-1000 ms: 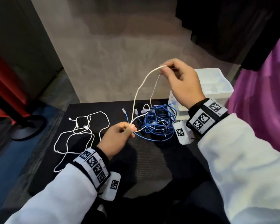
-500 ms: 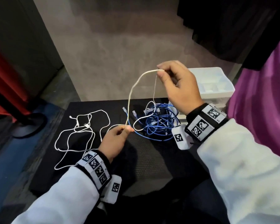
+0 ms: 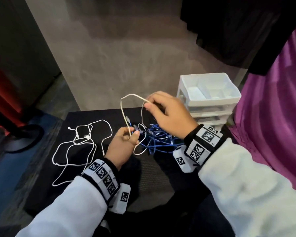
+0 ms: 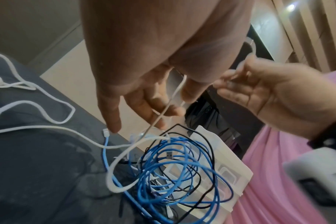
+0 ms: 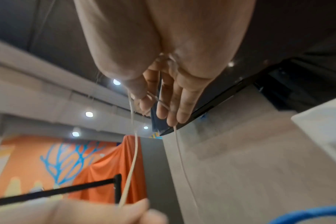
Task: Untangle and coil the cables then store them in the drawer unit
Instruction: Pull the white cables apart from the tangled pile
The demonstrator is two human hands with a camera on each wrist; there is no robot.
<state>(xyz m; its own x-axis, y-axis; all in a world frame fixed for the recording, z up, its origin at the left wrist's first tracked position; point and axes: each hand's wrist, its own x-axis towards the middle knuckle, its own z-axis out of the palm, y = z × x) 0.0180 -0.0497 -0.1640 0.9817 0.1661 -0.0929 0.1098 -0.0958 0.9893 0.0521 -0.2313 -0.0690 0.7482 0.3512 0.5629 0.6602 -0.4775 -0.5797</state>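
Each grip pinches the thin cream-white cable (image 3: pixel 122 108): your right hand (image 3: pixel 167 115) lifts its loop above the tangled blue cable pile (image 3: pixel 159 137), your left hand (image 3: pixel 123 144) anchors it, likely for coiling.

Two hands are in view: one left hand (image 3: pixel 121 147) and one right hand (image 3: pixel 169 113). One white cable (image 3: pixel 123 108) runs between them. One further white cable (image 3: pixel 79 142) lies loose on one black table (image 3: pixel 85 120). One tangle of blue cables (image 3: pixel 157 139) lies there too, its strands too knotted to count, with at least one black cable (image 4: pixel 205 145) mixed in. One white drawer unit (image 3: pixel 210 101) stands with three drawer fronts showing
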